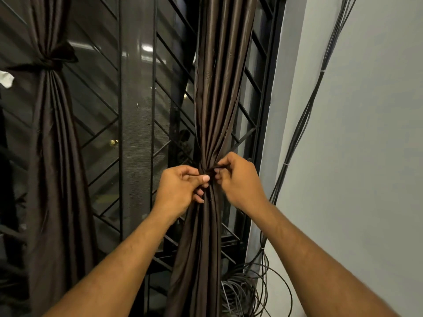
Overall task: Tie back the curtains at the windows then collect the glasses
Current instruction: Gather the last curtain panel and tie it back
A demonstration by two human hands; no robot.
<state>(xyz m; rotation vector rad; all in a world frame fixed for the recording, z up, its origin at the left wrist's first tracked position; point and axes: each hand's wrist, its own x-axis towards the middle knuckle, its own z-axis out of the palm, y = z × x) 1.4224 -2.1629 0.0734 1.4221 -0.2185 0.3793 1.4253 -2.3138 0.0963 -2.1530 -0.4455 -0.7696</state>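
— Forearms first, item one: both reach up from the bottom edge toward the right curtain (pixel 212 92). Left hand (pixel 180 191) is curled, thumb and fingers pinching the tie (pixel 207 173) at the gathered waist. Right hand (pixel 240 179) is likewise curled, fingertips nipping the tie's other side. The two hands sit close together, almost touching, with the knot point between them.

— Item two, that curtain's condition?

— Brown, glossy, bunched into a narrow column in front of the window grille (pixel 137 110), just beside the wall (pixel 366 133). Cinched at hand height, loose folds above and below. Whether the knot is finished I cannot tell; fingers cover it.

— Item three, the left curtain (pixel 52 133)?

— Already bound. A dark band (pixel 49 62) is knotted around it high up, ends sticking out, cloth flaring below. I would log that one as done.

— Other entries?

— Cables (pixel 304 115) run down the wall, clipped in places, ending in a loose coil (pixel 247 291) near the floor by the curtain's foot. A white scrap (pixel 6 79) shows at the left edge.

— Glasses?

— None in view. My estimate: one curtain tied, the second mid-knot, collection not yet started. Roughly halfway, perhaps a little less.
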